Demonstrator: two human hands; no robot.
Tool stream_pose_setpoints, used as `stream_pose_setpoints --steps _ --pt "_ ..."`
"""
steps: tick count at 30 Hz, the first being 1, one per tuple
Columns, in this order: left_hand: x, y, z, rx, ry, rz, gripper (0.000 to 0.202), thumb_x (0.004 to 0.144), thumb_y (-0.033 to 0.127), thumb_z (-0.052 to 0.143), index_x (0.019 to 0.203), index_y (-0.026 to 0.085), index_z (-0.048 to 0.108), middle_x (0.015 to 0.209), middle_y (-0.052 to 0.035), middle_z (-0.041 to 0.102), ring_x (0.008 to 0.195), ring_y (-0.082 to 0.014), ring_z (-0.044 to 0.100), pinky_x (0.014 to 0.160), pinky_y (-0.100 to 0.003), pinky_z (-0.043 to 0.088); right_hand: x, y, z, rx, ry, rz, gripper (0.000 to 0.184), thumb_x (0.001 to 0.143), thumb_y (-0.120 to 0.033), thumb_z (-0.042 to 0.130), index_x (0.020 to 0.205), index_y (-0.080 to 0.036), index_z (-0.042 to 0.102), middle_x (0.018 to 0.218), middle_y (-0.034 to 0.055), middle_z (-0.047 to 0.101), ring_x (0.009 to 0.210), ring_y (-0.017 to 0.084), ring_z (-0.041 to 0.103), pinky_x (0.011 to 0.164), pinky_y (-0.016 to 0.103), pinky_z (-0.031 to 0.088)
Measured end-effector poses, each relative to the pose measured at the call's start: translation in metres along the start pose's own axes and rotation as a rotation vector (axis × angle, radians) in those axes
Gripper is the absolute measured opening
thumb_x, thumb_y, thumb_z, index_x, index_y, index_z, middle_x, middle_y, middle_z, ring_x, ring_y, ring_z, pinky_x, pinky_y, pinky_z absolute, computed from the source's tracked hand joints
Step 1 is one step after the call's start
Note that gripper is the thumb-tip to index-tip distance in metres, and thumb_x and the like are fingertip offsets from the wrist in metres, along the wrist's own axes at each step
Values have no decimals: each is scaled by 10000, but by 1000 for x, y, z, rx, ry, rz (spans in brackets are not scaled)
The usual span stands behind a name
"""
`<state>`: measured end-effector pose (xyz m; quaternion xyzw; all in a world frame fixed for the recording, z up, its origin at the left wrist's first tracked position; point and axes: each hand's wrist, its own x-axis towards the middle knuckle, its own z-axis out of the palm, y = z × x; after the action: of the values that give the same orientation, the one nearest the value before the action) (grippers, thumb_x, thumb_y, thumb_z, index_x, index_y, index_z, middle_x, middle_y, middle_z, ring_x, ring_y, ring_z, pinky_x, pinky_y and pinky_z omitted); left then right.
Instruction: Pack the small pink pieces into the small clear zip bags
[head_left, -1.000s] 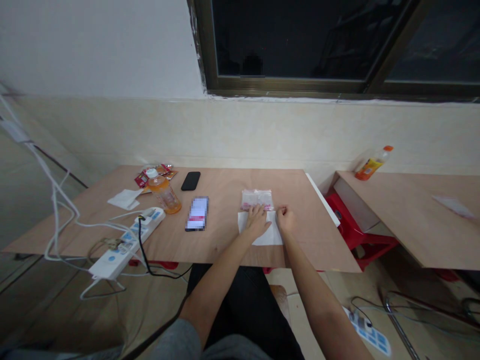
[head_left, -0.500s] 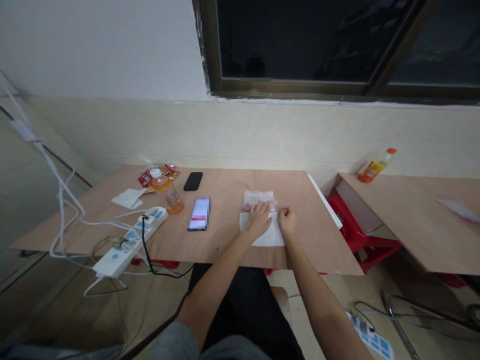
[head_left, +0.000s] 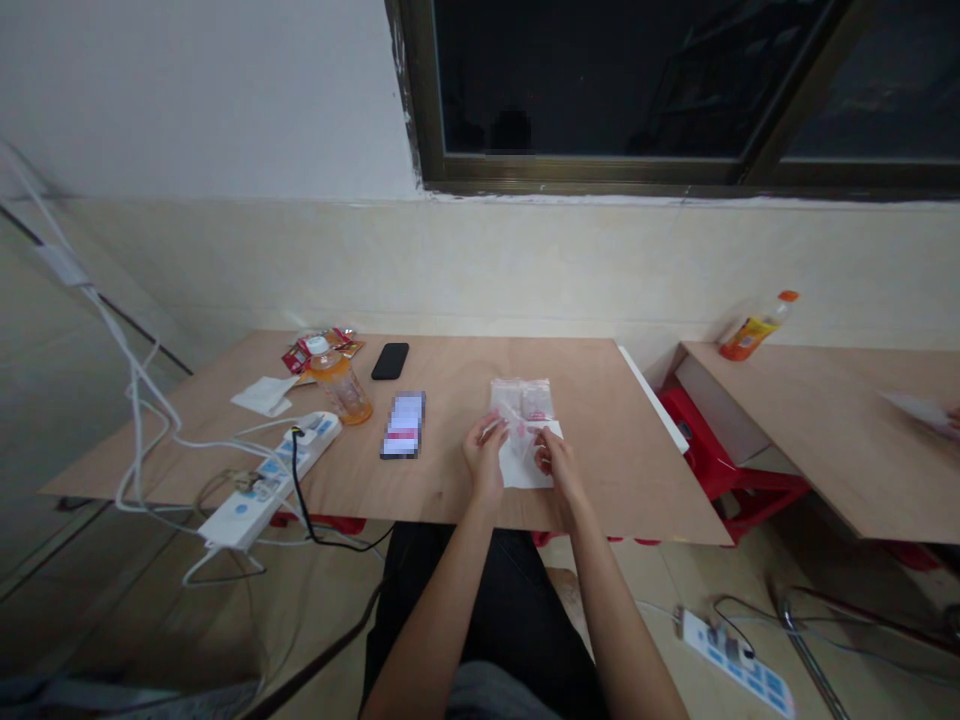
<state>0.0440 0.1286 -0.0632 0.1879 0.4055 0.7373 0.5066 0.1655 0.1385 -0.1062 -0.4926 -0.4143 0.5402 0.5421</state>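
The left hand (head_left: 484,458) and right hand (head_left: 556,462) hovered low over a clear plastic bag (head_left: 523,400) with pink markings, which lay across the far edge of a white paper sheet (head_left: 529,468) near the front of the plywood table (head_left: 457,490). The left fingers were slightly spread and raised toward the bag's lower edge, while the right fingers curled together against it; whether either hand was clamped on the film, I could not tell (it was too thin and faint to make out). A hasty tug could have torn the film or dragged the paper askew, since nothing pinned either down. A wide sweep of the left arm might also have caught the pixelated flat object (head_left: 403,425) or the plastic bottle of orange drink (head_left: 339,390) beyond it.
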Motion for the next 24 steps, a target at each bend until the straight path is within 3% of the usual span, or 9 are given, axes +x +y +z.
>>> stream_pose_setpoints --steps 5,10,14,19,24 --pt "-3 7 -12 -3 53 3 309 590 185 776 872 129 664 861 -53 693 751 -120 657 717 -233 493 -27 -7 12 74 -103 56 356 720 -550 667 725 -194 642 531 -34 499 461 92 379 446 226 234" --pt "3 0 -28 159 2 41 336 635 295 752 905 142 622 860 -41 678 750 -132 650 697 -249 494 -25 -10 11 -44 -81 22 336 702 -521 668 660 -188 637 502 -37 487 456 98 395 444 231 260" --pt "9 2 -35 465 -139 112 291 626 361 767 750 146 614 738 -19 652 681 -139 623 642 -250 472 -17 -10 7 -173 -92 -76 339 713 -523 644 648 -191 624 513 -33 490 464 110 398 446 237 286" --pt "8 12 -32 894 -414 350 136 713 301 727 710 171 685 781 -31 655 804 -171 615 722 -280 447 -10 -15 6 -232 -207 -200 308 751 -493 624 668 -197 604 606 -11 558 549 126 461 522 240 361" --pt "10 13 -30 1009 -475 410 88 746 246 718 732 164 690 840 -41 630 850 -175 598 778 -296 446 -8 -16 7 -228 -309 -263 271 794 -439 602 676 -196 585 607 -24 517 572 126 446 557 242 351"
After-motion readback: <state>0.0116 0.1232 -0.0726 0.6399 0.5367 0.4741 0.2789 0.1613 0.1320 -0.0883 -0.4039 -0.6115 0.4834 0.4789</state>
